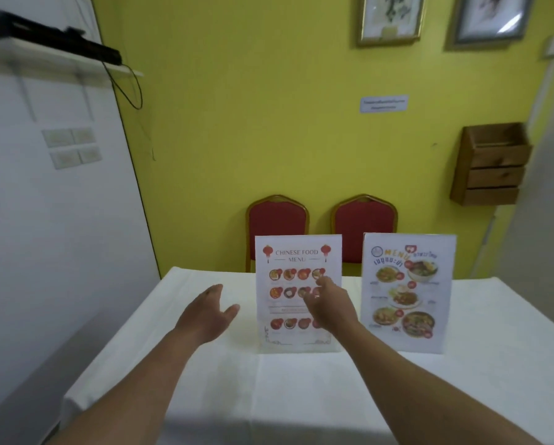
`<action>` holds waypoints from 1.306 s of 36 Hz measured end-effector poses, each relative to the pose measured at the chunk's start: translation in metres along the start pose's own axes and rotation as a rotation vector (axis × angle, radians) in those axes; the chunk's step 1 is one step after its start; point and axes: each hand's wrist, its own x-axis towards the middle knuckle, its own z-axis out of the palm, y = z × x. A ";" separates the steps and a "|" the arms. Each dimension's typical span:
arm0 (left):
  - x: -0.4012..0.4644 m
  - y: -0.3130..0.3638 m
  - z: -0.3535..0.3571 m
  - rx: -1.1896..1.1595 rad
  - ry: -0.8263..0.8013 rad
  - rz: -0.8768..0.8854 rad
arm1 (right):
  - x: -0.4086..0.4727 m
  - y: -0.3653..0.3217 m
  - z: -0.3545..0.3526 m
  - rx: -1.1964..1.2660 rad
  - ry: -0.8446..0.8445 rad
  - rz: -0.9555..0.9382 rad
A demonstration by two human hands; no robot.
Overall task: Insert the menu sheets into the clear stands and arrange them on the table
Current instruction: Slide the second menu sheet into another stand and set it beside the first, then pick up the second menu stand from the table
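Two clear stands with menu sheets inside stand upright, side by side, on the white-clothed table (205, 396). The left stand (282, 316) holds a Chinese food menu; the right stand (409, 293) holds a colourful menu with dish photos. My left hand (210, 311) hovers open just left of the Chinese menu stand, palm turned towards it, not touching. In front of that stand's right half my right hand (328, 303) is spread with fingers apart, holding nothing; whether it touches the face is unclear.
Two red chairs (277, 224) with gold frames stand behind the table against the yellow wall. A wooden wall box (490, 165) hangs at the right. A white wall with a shelf (60, 59) is on the left.
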 end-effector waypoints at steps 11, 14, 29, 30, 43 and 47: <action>-0.002 0.012 0.010 -0.140 -0.065 -0.126 | -0.009 0.049 -0.031 -0.072 0.034 0.172; 0.003 0.017 0.016 -0.268 -0.053 -0.172 | -0.003 0.056 -0.032 -0.060 0.033 0.188; 0.045 0.017 0.077 -0.711 -0.030 -0.411 | 0.042 0.088 -0.006 -0.105 -0.086 0.271; 0.049 0.017 0.081 -0.697 -0.029 -0.404 | 0.047 0.090 -0.003 -0.105 -0.091 0.278; 0.092 0.020 0.106 -0.660 -0.132 -0.310 | 0.094 0.112 0.024 -0.040 -0.138 0.205; 0.095 0.016 0.106 -0.636 -0.058 -0.279 | 0.096 0.108 0.026 -0.033 -0.104 0.183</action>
